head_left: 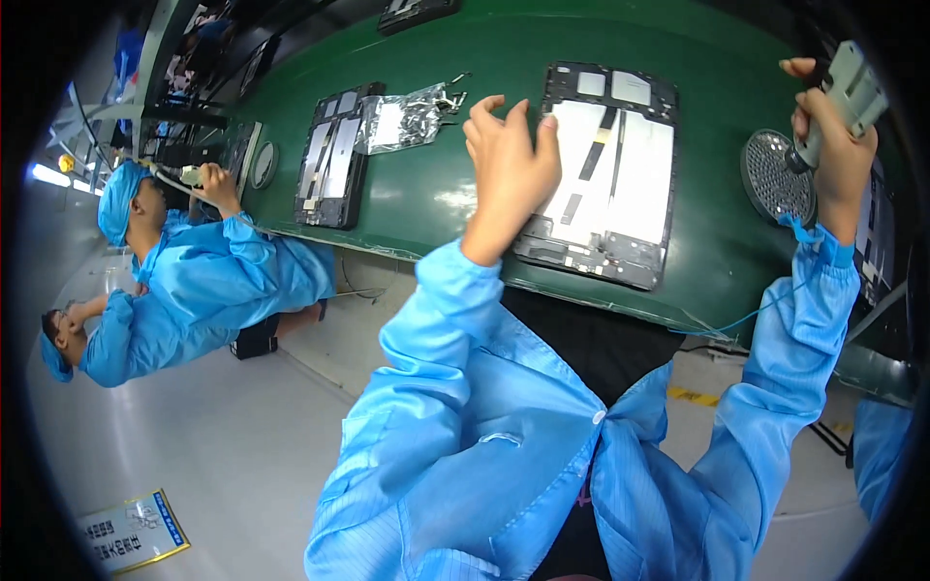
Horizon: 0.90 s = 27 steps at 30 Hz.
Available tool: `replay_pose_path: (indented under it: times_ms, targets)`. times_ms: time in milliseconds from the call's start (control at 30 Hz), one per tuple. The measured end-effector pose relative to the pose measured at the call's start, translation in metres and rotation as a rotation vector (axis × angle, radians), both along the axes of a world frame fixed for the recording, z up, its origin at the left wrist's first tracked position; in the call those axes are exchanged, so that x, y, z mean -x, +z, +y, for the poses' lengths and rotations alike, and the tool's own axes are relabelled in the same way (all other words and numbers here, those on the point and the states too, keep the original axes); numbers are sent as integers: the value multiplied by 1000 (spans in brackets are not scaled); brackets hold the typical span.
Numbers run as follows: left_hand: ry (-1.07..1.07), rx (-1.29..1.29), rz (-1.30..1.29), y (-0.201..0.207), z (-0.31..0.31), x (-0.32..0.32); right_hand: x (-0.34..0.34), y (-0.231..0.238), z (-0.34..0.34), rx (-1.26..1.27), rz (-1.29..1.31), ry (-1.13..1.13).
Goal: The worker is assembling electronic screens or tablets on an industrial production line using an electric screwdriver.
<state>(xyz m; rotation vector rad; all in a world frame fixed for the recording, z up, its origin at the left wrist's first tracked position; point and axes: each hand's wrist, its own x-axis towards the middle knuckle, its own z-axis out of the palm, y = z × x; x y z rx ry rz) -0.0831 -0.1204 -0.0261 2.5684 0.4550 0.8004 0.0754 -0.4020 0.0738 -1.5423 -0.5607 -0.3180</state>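
Observation:
In front of me an opened tablet-like device (630, 174) lies flat on the green table, its silvery inside and black frame exposed. My left hand (513, 160) is over its left edge with fingers curved and apart, holding nothing. At the far right my right hand (835, 155) is wrapped round a pale grey electric screwdriver (854, 89). The screwdriver's tip end points down and left at a round dish with a dotted, perforated-looking surface (775, 176). Whether the tip touches the dish I cannot tell.
A second opened device (334, 155) lies left on the green table (436, 208), beside a clear plastic bag of small dark parts (412, 118). A blue cord (765, 308) runs from my right wrist to the table edge. Two people in blue coats (232, 261) are at the left.

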Motion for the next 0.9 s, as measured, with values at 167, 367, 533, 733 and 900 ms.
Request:
replay_pose_path:
  times_ms: [167, 367, 533, 733, 900]
  targets:
    - [-89, 47, -187, 19, 57, 8, 11, -4, -2, 34, 65, -42]
    - [-142, 94, 355, 37, 170, -66, 7, -7, -14, -22, 84, -70]
    - [-262, 179, 424, 22, 206, -64, 4, -8, -11, -159, 82, 64]
    - [-441, 500, -65, 29, 174, -77, 7, -26, -12, -116, 46, 108]
    - [-398, 536, -173, 30, 124, -68, 12, -22, -6, -149, 208, 65]
